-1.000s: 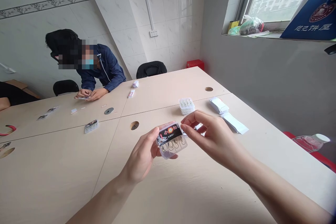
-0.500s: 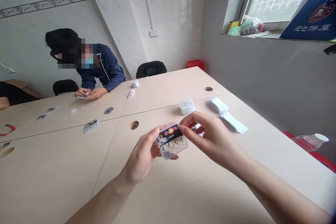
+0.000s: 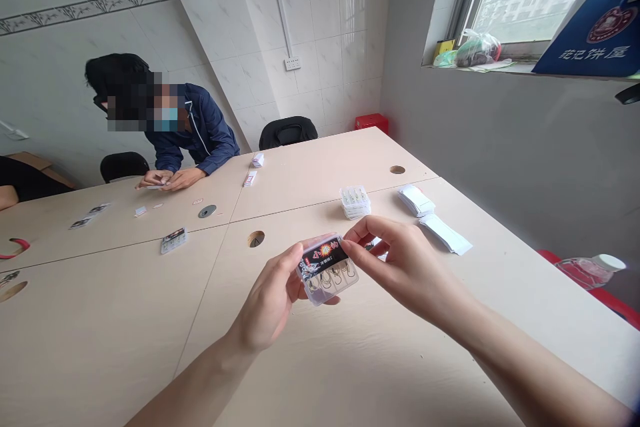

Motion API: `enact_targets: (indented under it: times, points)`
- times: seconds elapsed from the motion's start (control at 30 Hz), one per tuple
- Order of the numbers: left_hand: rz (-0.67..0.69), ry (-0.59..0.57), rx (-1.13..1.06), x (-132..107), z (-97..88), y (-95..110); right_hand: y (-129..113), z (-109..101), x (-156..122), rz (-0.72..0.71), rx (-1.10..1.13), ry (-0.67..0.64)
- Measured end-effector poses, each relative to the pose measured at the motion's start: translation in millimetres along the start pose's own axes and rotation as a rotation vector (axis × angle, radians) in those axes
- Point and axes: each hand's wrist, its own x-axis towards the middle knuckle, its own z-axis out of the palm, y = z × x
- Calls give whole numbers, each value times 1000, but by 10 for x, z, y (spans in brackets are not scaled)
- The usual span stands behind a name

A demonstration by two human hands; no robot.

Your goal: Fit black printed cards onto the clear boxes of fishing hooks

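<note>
Head view: left hand and right hand hold one fishhook box (black-labelled).

One left hand, one right hand, one clear plastic box of hooks, one stack of boxes, two piles of white paper slips, one co-worker, and two black chairs are in view.

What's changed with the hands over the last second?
Only a small shift: the right hand has slid slightly lower along the clear plastic box of fish hooks. The left hand still holds it; nothing was let go. The stack of clear boxes stayed put.
</note>
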Motion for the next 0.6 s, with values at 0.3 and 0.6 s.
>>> enact_targets:
  times: [0.3,0.6]
  points:
    - [-12,-6,5,-15,28,38,11,7,1,-7,35,-5]
    - [-7,-33,30,-19,29,46,1,-9,-3,1,29,-8]
